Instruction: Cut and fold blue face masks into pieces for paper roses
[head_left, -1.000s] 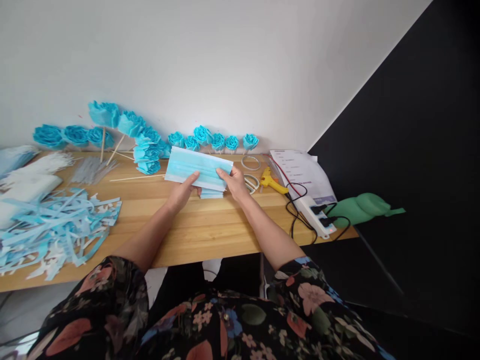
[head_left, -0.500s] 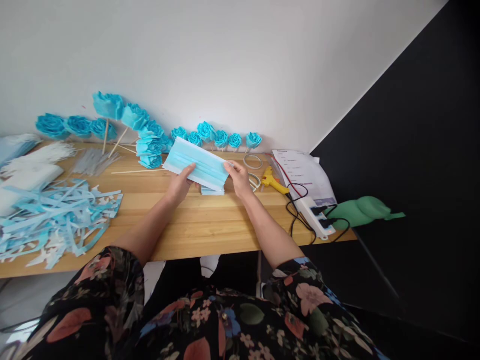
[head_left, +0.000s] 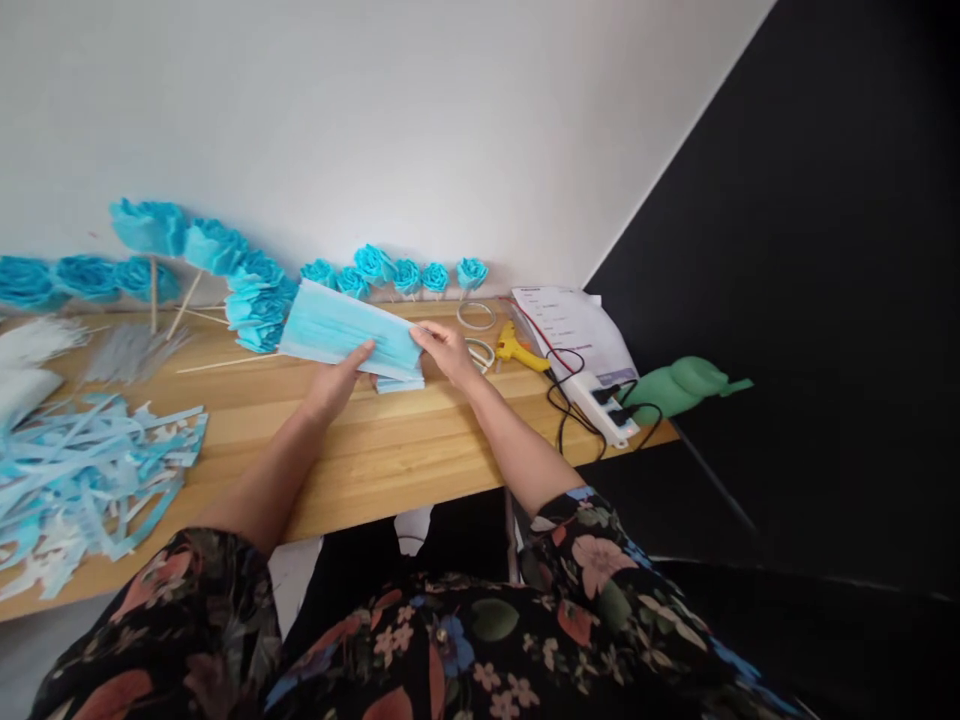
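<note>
A light blue pleated face mask (head_left: 341, 322), with no ear loops to be seen, is stretched out slightly tilted above the table. My left hand (head_left: 339, 385) grips its lower edge, thumb on the front and the other fingers mostly hidden behind. At the right end, my right hand (head_left: 448, 352) pinches the mask between thumb and fingers. Partly covered by it, another folded blue piece (head_left: 401, 383) shows on the table just below. Blue paper-like roses (head_left: 375, 264) on sticks stand behind, along the wall.
Cut blue and white strips (head_left: 97, 475) are heaped at the left, near grey wire stems (head_left: 135, 352). Rightward are tape rolls (head_left: 477, 316), a yellow glue gun (head_left: 517, 348), printed paper (head_left: 581, 325), a power strip (head_left: 611, 415) with black cords, and a green object (head_left: 679, 388) at the table's edge.
The view has turned to the right, so the table's things sit farther left. The mask is spread a little wider and flatter between my hands, both still holding it.
</note>
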